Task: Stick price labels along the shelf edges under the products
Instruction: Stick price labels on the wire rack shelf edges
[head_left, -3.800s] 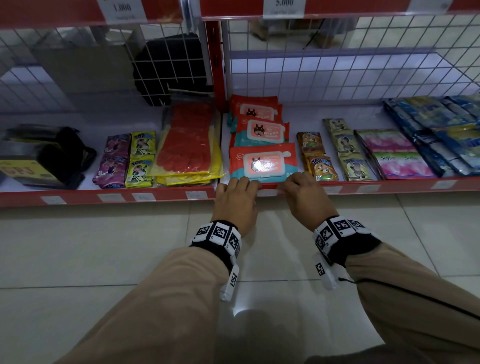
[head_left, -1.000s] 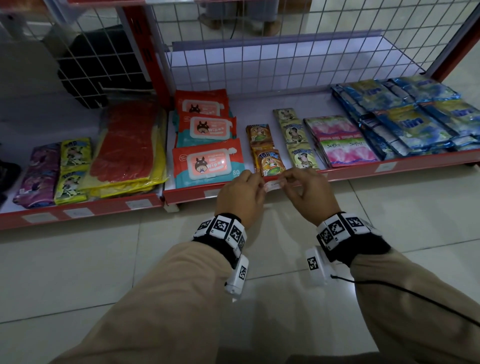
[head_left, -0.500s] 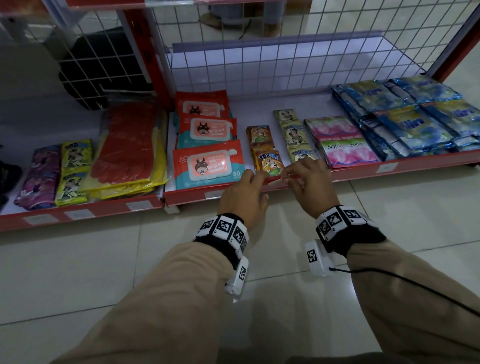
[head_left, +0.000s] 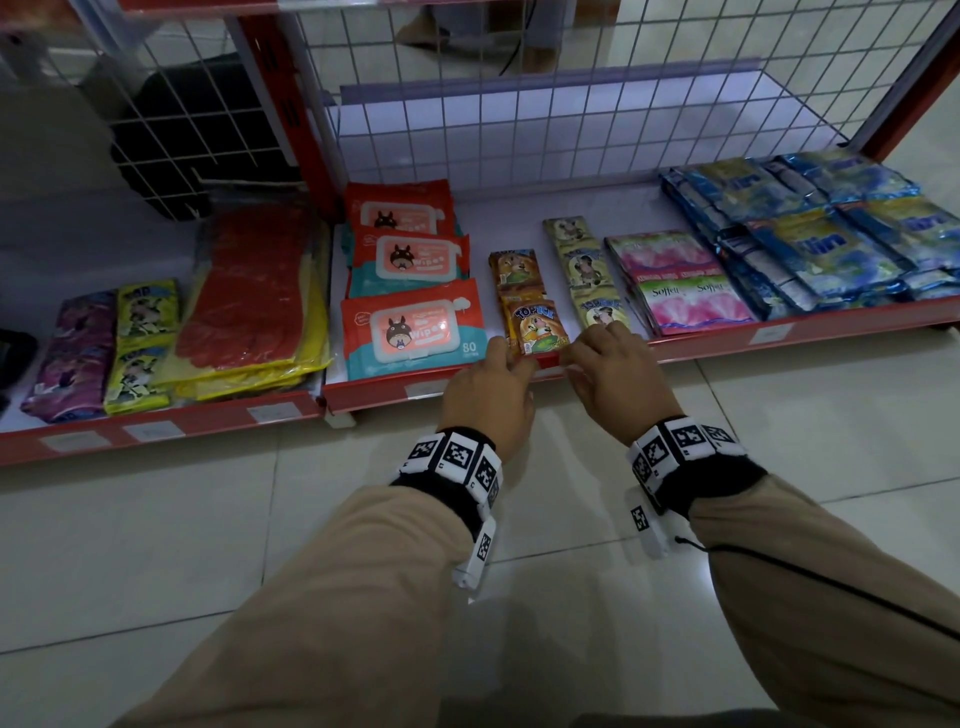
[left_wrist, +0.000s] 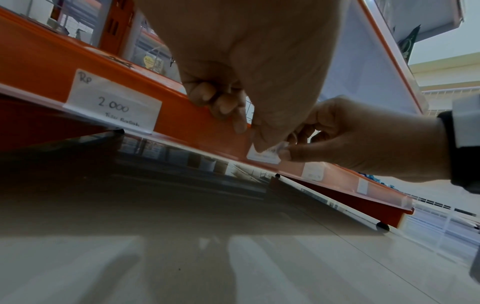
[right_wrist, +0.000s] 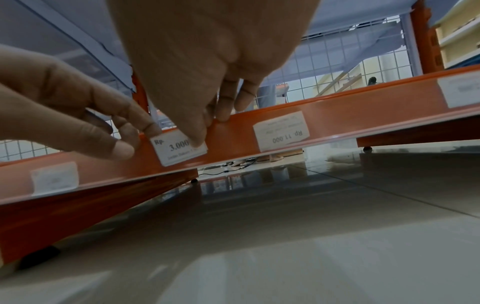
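A white price label (right_wrist: 179, 147) printed "Rp. 3.000" lies against the orange-red shelf edge (head_left: 701, 348), directly below an orange Top Ice sachet (head_left: 537, 327). My left hand (head_left: 511, 364) holds the label's left end, fingers curled over the top of the edge strip. My right hand (head_left: 574, 358) has its thumb (right_wrist: 197, 135) pressed on the label's right half and its fingers (right_wrist: 241, 102) hooked over the strip. In the left wrist view the label (left_wrist: 263, 155) shows between my left hand (left_wrist: 249, 133) and the right hand's fingertips. The head view hides the label behind both hands.
More labels sit in the strip: "2.000" (left_wrist: 114, 102) to the left and "11.000" (right_wrist: 281, 131) to the right. Wet wipes packs (head_left: 413, 330), red gloves (head_left: 254, 291) and blue sachets (head_left: 831, 234) fill the bottom shelf. A wire mesh (head_left: 519, 119) backs it, with tiled floor (head_left: 208, 545) below.
3.8 s ago both hands were at the strip under the wipes. One second ago they held the label in the air before the edge; now it is against the strip under the orange sachet.
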